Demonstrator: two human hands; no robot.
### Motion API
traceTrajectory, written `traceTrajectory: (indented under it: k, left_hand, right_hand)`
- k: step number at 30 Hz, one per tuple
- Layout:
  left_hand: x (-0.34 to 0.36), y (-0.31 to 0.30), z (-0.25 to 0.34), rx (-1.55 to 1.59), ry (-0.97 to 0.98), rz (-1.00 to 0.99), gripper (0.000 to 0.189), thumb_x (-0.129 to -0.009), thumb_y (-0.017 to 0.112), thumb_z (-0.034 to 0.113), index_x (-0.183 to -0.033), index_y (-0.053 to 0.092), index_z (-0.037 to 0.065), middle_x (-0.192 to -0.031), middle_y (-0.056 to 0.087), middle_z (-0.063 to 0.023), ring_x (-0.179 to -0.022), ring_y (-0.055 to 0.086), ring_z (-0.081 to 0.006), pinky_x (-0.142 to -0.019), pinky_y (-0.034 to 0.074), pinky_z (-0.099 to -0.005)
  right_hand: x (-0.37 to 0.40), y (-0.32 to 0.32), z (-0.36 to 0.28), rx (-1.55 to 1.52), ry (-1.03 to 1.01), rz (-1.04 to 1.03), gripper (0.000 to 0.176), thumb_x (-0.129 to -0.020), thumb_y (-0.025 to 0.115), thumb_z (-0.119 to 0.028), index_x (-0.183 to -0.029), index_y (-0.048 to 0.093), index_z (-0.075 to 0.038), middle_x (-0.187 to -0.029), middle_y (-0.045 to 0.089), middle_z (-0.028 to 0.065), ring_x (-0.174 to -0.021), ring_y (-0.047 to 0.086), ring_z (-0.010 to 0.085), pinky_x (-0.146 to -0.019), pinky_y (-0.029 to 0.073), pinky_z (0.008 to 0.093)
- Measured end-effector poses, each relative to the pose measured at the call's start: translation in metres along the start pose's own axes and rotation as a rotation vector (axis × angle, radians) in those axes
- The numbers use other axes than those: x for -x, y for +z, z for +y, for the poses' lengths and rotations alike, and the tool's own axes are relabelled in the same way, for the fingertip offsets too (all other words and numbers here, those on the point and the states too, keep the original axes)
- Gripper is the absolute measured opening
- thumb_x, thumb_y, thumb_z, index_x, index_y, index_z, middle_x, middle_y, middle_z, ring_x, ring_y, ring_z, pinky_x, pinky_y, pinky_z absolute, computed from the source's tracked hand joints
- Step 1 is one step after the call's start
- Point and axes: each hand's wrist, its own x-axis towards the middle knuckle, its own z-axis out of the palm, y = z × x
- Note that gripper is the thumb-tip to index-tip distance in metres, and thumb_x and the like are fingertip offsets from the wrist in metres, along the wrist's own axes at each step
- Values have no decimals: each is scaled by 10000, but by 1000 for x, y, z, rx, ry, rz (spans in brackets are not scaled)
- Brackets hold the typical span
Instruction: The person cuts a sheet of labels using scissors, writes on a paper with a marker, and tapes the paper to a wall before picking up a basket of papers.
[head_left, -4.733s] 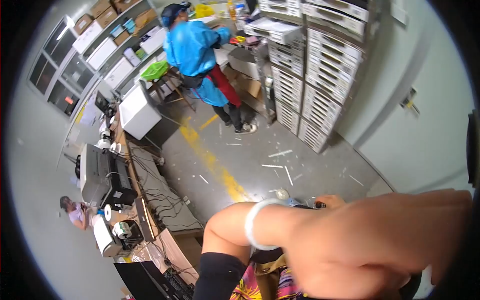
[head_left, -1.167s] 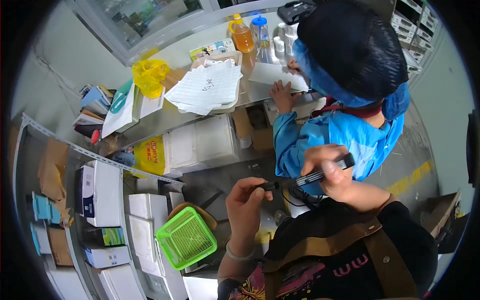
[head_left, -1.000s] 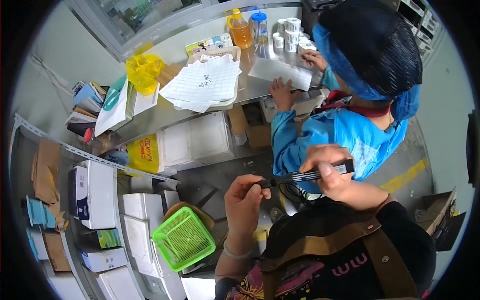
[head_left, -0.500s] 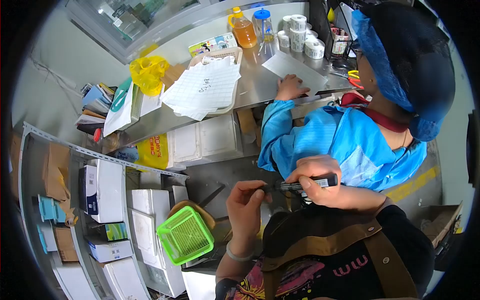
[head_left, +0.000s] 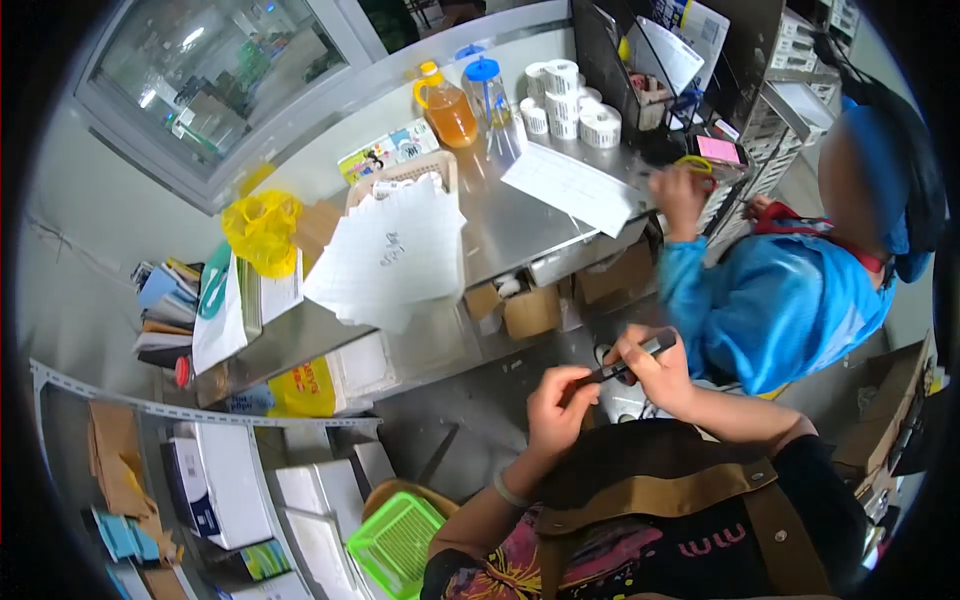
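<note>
A black marker pen (head_left: 618, 369) with a pale label lies level between my two hands, in front of my apron. My right hand (head_left: 652, 368) is closed around its barrel, and the pen's dark rear end sticks out past the thumb. The fingertips of my left hand (head_left: 561, 408) pinch the other end of the marker. Whether that end is a separate cap is too small to tell. Sheets of gridded paper (head_left: 385, 262) with handwriting rest on a basket on the metal table (head_left: 490, 235), beyond my hands.
A co-worker in a blue jacket (head_left: 770, 300) is at my right, one hand (head_left: 680, 200) near yellow-handled scissors (head_left: 693, 163). Label rolls (head_left: 563, 100), an orange jug (head_left: 446, 106) and a white sheet (head_left: 565, 187) are on the table. A green basket (head_left: 397, 545) is below left.
My view has swung rightward. The marker's two ends are closer to my fingers, with my hands nearer together. The co-worker has moved right and lifted a hand from the white sheet towards the scissors.
</note>
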Motion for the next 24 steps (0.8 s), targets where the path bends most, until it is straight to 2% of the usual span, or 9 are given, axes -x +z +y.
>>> traceTrajectory:
  k: [4, 6, 12, 13, 16, 19, 20, 23, 24]
  left_hand:
    - [-30, -62, -15, -356, -277, -365, 415, -857, 733, 151, -1203, 542, 23, -1016, 659, -35, -920, 636, -132, -838, 507, -277]
    - [-24, -98, -56, -338, -373, -300, 389, -875, 715, 172, -1197, 552, 26, -1003, 665, -24, -918, 636, -123, -841, 504, -271]
    - [-74, -185, -27, 183, -371, 299, 287, -974, 558, 144, -1218, 528, -4, -1104, 599, -109, -970, 608, -176, -830, 516, -307]
    - [-84, -197, -27, 268, -367, 346, 278, -968, 561, 136, -1201, 532, -13, -1147, 571, -116, -978, 610, -211, -872, 512, -315]
    - [-99, -214, -37, 470, -470, 379, 274, -966, 481, 110, -1160, 512, -82, -1230, 533, -186, -1157, 521, -288, -1046, 429, -402]
    - [-97, -226, -53, 393, -472, 382, 225, -929, 508, 111, -1094, 539, -38, -1109, 555, -146, -1109, 509, -255, -982, 430, -371]
    - [-101, -223, -46, 427, -488, 407, 213, -918, 513, 118, -1068, 542, -31, -1089, 552, -138, -1080, 511, -245, -952, 436, -364]
    - [-107, -215, -20, 446, -525, 540, 188, -887, 531, 139, -1000, 549, -11, -1026, 546, -115, -991, 519, -218, -868, 444, -339]
    - [-109, -208, -12, 406, -517, 594, 185, -876, 539, 146, -983, 551, -4, -1003, 544, -108, -959, 521, -210, -846, 442, -328]
  right_hand:
    - [-16, -6, 29, 700, -231, -320, 192, -883, 642, -180, -952, 631, -1, -924, 652, 167, -886, 612, 337, -772, 485, 405]
    - [0, -7, 56, 763, 95, -541, 278, -912, 584, -180, -1149, 575, -34, -982, 633, 209, -924, 603, 376, -798, 476, 436]
    - [44, -29, 104, 679, 611, -899, 482, -1010, 393, -365, -1423, 368, -118, -990, 642, 158, -917, 627, 284, -788, 490, 385]
    - [43, -30, 100, 633, 798, -897, 506, -1000, 400, -370, -1439, 370, -121, -854, 613, 120, -723, 595, 221, -632, 484, 357]
    - [81, -41, 175, 329, 1220, -821, 298, -970, 432, -374, -989, 581, -117, -795, 545, 35, -570, 528, 134, -454, 416, 276]
    - [82, -19, 199, 509, 1316, -875, 262, -922, 501, -365, -909, 574, -114, -718, 552, 10, -483, 498, 149, -407, 395, 266]
    - [96, -21, 254, 259, 592, -844, 205, -908, 508, -306, -853, 585, -124, -635, 525, 2, -460, 487, 139, -384, 385, 279]
    - [56, 9, 223, 170, 963, -789, 119, -869, 562, -180, -816, 623, -92, -665, 589, 59, -511, 527, 176, -424, 417, 336]
    - [53, 14, 252, 295, 775, -827, 155, -869, 565, -182, -854, 639, -47, -721, 625, 90, -591, 562, 214, -501, 449, 365]
